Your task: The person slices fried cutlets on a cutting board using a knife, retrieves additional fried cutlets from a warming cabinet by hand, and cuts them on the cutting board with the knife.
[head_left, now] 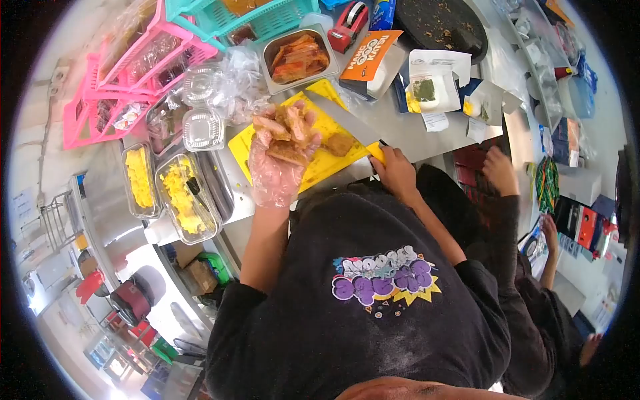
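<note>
While right hand [398, 172] is gripping knife [348, 124] by yellow board [323, 168], left hand [274, 175] is cupping meat [292, 127] over board, likely soft, best supported underneath.

A steel bench [389, 125] is set across the room. A white wall [30, 127] is seen at left, with a wire rack [60, 219] near it. At right, a shelf [535, 87] is crowded with bags [523, 28]. The lower left is brightly lit.
</note>
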`<action>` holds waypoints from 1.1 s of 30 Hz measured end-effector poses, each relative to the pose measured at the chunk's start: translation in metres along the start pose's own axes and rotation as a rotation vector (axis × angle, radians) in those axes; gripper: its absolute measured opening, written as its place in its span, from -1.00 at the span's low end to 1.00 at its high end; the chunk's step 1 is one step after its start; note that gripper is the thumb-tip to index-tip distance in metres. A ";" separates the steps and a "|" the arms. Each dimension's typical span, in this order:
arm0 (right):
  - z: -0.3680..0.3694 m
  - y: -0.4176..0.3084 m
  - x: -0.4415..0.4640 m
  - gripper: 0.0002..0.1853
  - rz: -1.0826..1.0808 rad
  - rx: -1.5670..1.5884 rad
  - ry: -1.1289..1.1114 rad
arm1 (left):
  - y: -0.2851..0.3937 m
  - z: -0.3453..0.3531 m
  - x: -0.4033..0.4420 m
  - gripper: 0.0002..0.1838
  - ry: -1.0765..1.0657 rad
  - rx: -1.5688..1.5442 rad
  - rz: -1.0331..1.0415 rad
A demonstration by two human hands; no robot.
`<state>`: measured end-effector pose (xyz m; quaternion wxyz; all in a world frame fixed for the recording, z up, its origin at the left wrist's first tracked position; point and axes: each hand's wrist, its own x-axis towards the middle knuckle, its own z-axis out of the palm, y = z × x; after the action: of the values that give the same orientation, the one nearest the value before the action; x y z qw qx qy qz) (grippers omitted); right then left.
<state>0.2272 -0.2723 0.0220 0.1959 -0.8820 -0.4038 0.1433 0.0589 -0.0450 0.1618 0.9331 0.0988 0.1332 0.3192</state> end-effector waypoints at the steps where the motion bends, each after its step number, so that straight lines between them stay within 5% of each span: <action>1: 0.000 0.000 0.000 -0.54 0.000 -0.021 0.008 | -0.003 0.003 -0.001 -0.56 -0.002 -0.056 -0.008; 11: -0.004 -0.012 0.000 -0.57 0.008 -0.085 0.056 | -0.005 0.015 0.000 -0.47 -0.309 -0.232 -0.124; 20: 0.000 -0.013 -0.002 -0.57 0.012 -0.088 0.058 | -0.001 0.031 -0.003 -0.51 -0.014 0.195 -0.041; 26: 0.000 -0.014 -0.005 -0.58 -0.007 -0.085 0.083 | 0.000 0.034 -0.003 -0.26 0.068 0.137 -0.090; 33: 0.003 -0.014 -0.005 -0.58 0.045 -0.088 0.036 | 0.000 0.028 0.000 -0.04 -0.097 0.046 -0.130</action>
<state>0.2139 -0.2671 0.0262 0.1609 -0.9011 -0.3862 0.1140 0.0673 -0.0477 0.1886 0.9547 0.1267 0.1010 0.2497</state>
